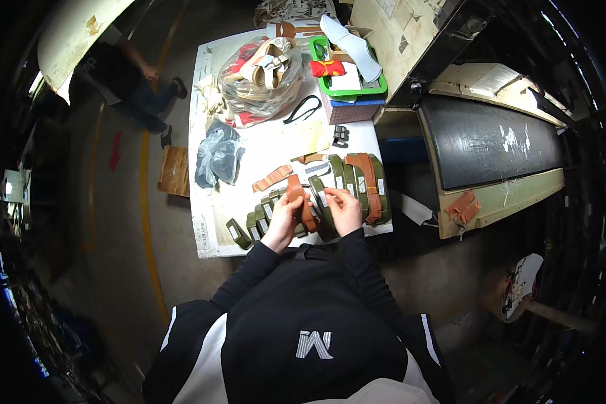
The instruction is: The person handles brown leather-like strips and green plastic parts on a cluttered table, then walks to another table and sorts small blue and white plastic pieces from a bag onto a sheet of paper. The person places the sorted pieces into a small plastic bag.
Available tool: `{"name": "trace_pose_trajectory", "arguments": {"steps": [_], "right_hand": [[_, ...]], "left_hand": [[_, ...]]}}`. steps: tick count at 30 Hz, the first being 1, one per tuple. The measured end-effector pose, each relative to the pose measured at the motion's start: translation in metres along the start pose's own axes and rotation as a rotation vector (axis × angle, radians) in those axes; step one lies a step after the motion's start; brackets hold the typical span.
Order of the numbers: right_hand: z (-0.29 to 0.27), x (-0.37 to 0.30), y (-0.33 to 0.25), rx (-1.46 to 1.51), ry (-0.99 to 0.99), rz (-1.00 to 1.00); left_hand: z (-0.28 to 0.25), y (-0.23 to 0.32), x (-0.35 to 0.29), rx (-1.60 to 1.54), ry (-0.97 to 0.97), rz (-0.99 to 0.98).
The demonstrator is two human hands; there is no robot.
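My left hand (pixel 283 221) is closed around brown leather-like strap pieces (pixel 295 187), which stick up past the fingers and hang down on the right. My right hand (pixel 346 211) is beside it, thumb and fingertips pinched together against a narrow green die-like form (pixel 318 188) with a white label. What lies between those fingertips is too small to make out. Several more green forms with labels stand in a row along the table's near edge, from a small one (pixel 238 233) at the left to a larger one (pixel 377 176) at the right, with a brown strap piece (pixel 368 185) over it.
On the white table (pixel 212 202) lie a reddish-brown strip (pixel 272 178), a black strap loop (pixel 303 109), a dark plastic bag (pixel 219 156) and a clear bag with sandals (pixel 262 74). A green basket (pixel 384 86) stands far right. A person (pixel 124 77) is on the floor at left.
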State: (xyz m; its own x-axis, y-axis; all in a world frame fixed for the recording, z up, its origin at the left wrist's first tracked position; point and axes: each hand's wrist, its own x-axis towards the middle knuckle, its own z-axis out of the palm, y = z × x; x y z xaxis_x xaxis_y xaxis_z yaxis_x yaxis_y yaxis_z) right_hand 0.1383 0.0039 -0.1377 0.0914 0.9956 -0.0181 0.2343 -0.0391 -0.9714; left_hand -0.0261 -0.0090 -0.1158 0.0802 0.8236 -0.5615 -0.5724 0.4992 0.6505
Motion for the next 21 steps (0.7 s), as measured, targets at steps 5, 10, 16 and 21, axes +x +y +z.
{"name": "trace_pose_trajectory", "arguments": {"steps": [5, 10, 16, 21], "right_hand": [[-0.036, 0.030, 0.094, -0.570, 0.149, -0.054], [-0.039, 0.032, 0.116, -0.646, 0.049, -0.089], [-0.021, 0.036, 0.014, 0.127, -0.312, 0.113], [0.008, 0.032, -0.031, -0.236, -0.367, -0.072]], "left_hand": [[-0.036, 0.016, 0.005, -0.026, -0.035, 0.042], [-0.042, 0.027, 0.010, -0.058, -0.099, 0.032], [-0.025, 0.017, 0.013, 0.076, -0.200, -0.040], [-0.020, 0.009, 0.018, 0.106, -0.415, -0.180]]}}
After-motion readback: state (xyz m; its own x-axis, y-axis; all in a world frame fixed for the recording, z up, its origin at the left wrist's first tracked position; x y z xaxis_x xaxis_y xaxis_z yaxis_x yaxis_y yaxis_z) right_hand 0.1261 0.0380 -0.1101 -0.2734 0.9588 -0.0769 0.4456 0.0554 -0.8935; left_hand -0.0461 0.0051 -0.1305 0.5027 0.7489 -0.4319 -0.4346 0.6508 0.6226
